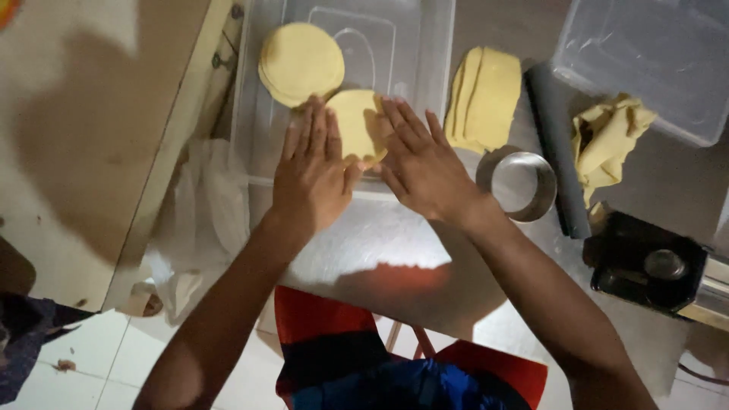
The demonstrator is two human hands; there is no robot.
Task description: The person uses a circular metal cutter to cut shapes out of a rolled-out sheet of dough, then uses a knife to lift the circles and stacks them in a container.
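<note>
While your left hand (311,171) and right hand (425,167) lie flat, fingers spread, on the round dough disc (355,121), it rests in the clear tray (425,45); circular, no long axis.

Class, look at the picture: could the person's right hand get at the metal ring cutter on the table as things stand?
Probably yes: the right hand lies on the dough disc, and the metal ring cutter sits just beside its wrist with nothing between.
</note>
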